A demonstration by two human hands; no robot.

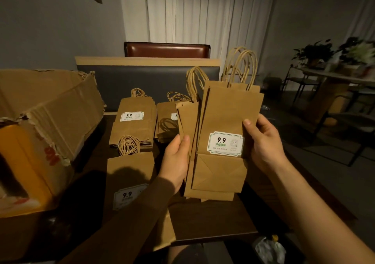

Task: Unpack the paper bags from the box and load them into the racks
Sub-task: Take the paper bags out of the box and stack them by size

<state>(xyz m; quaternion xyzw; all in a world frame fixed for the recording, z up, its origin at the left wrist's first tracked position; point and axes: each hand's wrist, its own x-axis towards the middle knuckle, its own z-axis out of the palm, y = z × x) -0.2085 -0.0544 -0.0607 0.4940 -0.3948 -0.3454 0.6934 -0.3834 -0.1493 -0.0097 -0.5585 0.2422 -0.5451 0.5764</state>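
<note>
both hands are up over the dark wooden table holding a bundle of flat kraft paper bags upright, handles on top. left hand grips the bundle's left edge, thumb on the front and the other fingers wrapped behind. right hand grips the right edge the same way, thumb pressed on the front just beside the white "9.9" sticker. the bundle is fanned a bit, so a few bags poke out on the left side, and their twisted paper handles stick up in two bunches.

more of the same bags lie flat on the table. one stack sits further back with its sticker facing up, another stack is right next to it, partly hidden behind the held bundle. a third stack is closer to the person, half in the shadow of the left arm, its handles lying on the near edge of the far stack.

the torn cardboard box is on the left, flaps ripped and open, yellow on its side wall. can't really see what's inside it.

behind the table there's a bench backrest with a wooden top edge, then a brown leather chair back and white curtains. off to the right, well apart, a round table with potted plants. something crumpled and plastic-looking lies low on the right, below the table edge.
</note>
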